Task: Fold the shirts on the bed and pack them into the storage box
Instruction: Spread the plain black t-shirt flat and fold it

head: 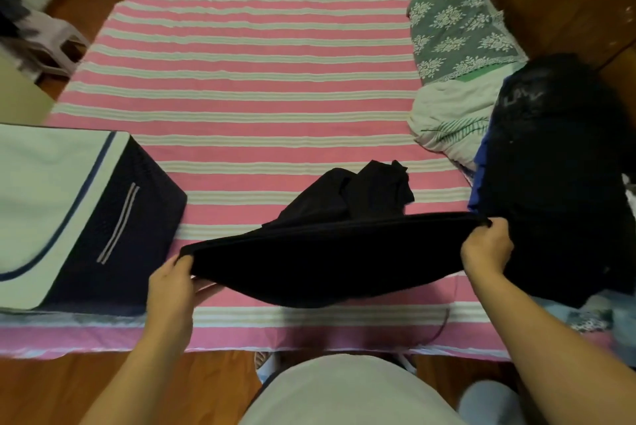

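Black shirt (327, 263) held stretched over near edge of bed (241, 87), one corner pinched in left hand (172, 281), other in right hand (487, 247), both w/ fingers curled tight on fabric; middle sags toward sheet, far part (sleeves or collar, can't tell which) bunched on bed behind. Probably laying out flat before first fold; nothing visibly folded yet. Risks: bunched far end likely to get trapped under body if lowered as is, giving lumpy fold, cause being slack in cloth w/ only two corners controlled. Black-on-black makes seams hard to read, so crooked fold line possible. Near hem could slip off bed edge if set down too close to person. Right corner sits touching dark clothes pile (557, 176), so could snag or drag a piece from pile when moved. Storage box (103, 218) on left of bed, navy sides, pale lid seemingly zipped down; would need opening before packing, no free hand now. Around: white crumpled cloth (447, 121) & grey floral pillow (461, 35) at right, beyond pile, clear of work area. Plastic stool (55, 42) on floor far left. Centre of bed open for laying out; pile on right is closest crowding, box less so.
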Tool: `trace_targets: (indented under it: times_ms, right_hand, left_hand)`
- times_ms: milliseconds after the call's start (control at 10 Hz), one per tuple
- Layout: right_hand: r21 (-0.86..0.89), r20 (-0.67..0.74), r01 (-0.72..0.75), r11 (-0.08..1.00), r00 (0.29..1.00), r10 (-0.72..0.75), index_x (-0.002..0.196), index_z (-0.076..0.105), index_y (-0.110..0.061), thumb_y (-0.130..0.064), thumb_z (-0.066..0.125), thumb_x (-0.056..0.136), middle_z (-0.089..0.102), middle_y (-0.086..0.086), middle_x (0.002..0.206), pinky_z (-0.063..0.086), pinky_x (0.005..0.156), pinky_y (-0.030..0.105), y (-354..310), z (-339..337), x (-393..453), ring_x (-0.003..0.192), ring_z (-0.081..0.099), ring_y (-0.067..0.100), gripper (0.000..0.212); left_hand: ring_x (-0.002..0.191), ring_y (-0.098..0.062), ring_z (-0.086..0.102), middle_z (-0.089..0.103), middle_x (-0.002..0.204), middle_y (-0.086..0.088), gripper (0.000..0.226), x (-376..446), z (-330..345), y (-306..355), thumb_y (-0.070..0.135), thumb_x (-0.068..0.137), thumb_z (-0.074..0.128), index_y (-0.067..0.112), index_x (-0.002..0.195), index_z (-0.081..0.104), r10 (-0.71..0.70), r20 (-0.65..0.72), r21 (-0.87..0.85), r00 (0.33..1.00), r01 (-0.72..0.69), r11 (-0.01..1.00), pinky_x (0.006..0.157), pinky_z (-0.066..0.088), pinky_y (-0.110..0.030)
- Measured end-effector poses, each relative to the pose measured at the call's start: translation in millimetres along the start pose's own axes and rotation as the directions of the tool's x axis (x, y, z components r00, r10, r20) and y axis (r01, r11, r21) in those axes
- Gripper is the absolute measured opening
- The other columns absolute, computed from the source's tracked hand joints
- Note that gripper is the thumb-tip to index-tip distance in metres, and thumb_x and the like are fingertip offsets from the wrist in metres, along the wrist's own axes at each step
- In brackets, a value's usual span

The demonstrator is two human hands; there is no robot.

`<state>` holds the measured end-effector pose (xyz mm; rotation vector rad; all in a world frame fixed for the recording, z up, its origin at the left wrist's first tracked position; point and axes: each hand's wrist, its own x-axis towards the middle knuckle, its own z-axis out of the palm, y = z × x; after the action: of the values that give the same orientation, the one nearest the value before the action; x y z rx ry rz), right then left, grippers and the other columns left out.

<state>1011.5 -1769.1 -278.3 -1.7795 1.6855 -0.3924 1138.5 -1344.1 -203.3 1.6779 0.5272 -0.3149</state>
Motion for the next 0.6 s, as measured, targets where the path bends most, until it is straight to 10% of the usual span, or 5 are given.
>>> trace_targets:
  times_ms: [100, 200, 400, 500, 600]
  right_hand:
    - [-0.075, 0.149, 0.561, 0.825, 0.824, -0.546, 0.106, 0.057, -0.006, -0.009, 0.053, 0.095, 0.063, 0.027, 0.092, 0.049, 0.068, 0.048, -13.7, 2.0, -12.5, 0.081, 0.061, 0.044, 0.012]
    - [-0.159, 0.545, 0.979, 0.131, 0.198, -0.815, 0.093, 0.053, -0.007, 0.006, 0.075, 0.062, 0.054, 0.014, 0.074, 0.044, 0.041, 0.040, 9.8, -10.6, 12.7, 0.056, 0.057, 0.037, 0.039]
    - [0.079, 0.162, -0.170, 0.982, 0.974, 0.156, 0.099, 0.065, -0.004, 0.001, 0.050, 0.089, 0.060, 0.020, 0.101, 0.057, 0.070, 0.045, 3.2, -36.4, 21.0, 0.085, 0.061, 0.040, 0.018]
    - [0.570, 0.575, -0.682, 0.458, 0.730, 0.370, 0.090, 0.059, -0.016, 0.007, 0.037, 0.097, 0.067, 0.010, 0.068, 0.054, 0.042, 0.027, 32.3, -15.7, -20.5, 0.061, 0.062, 0.018, 0.033]
    - [0.378, 0.572, -0.587, 0.716, 0.756, 0.319, 0.118, 0.057, -0.024, 0.013, 0.027, 0.099, 0.061, 0.015, 0.075, 0.046, 0.040, 0.020, 89.5, -15.4, -52.4, 0.043, 0.054, 0.012, 0.052]
  left_hand:
    - [0.088, -0.033, 0.065, 0.063, 0.105, -0.016, 0.021, 27.7, -8.3, -9.3, 0.012, 0.103, 0.042, 0.004, 0.113, 0.058, -0.223, -0.141, -0.255, 0.964, 0.183, 0.950, 0.089, 0.054, -0.054]
    - [0.093, -0.036, 0.064, 0.060, 0.118, -0.021, 0.021, 54.7, -32.5, -14.6, 0.009, 0.105, 0.036, 0.004, 0.109, 0.055, -0.401, -0.174, -0.434, 0.899, 0.296, 0.851, 0.096, 0.050, -0.053]
    - [0.084, -0.037, 0.062, 0.057, 0.113, -0.023, 0.024, 67.8, -30.4, -43.6, 0.001, 0.105, 0.037, 0.002, 0.111, 0.060, -0.340, -0.152, -0.182, 0.928, 0.311, 0.933, 0.094, 0.051, -0.054]
    - [0.078, -0.042, 0.065, 0.059, 0.115, -0.024, 0.040, 62.1, -27.6, -80.5, -0.004, 0.103, 0.030, 0.010, 0.123, 0.061, -0.284, -0.161, 0.035, 0.945, 0.293, 0.956, 0.069, 0.059, -0.047]
    - [0.072, -0.041, 0.065, 0.061, 0.115, -0.031, 0.039, 56.6, -49.2, -123.0, -0.011, 0.099, 0.026, 0.005, 0.113, 0.059, -0.339, -0.152, 0.045, 0.928, 0.350, 0.936, 0.056, 0.057, -0.040]
